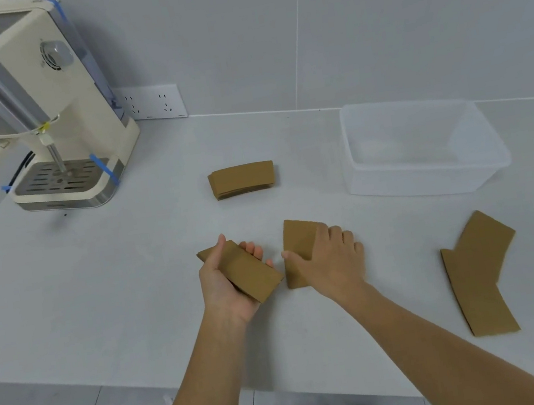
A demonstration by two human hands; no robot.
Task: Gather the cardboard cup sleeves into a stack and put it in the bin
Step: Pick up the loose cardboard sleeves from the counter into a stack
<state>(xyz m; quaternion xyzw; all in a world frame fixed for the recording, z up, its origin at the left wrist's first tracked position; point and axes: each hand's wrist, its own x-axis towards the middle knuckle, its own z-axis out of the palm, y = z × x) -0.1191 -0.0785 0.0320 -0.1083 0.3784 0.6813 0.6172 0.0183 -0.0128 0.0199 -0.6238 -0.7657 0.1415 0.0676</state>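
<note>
My left hand (224, 285) is shut on a brown cardboard cup sleeve (246, 273), held palm-up just above the counter. Right beside it, my right hand (331, 262) lies flat on another sleeve (297, 241) that rests on the counter, fingers spread over it. A small stack of sleeves (242, 180) sits farther back in the middle. Two more overlapping sleeves (478, 271) lie at the right, near the front edge. The clear plastic bin (429, 185) stands at the back right and holds nothing I can see.
A cream espresso machine (36, 108) with blue tape occupies the back left of the grey counter (97, 279). A wall socket (153, 103) sits behind it. The counter's front edge runs across below my forearms, with floor and my feet beneath.
</note>
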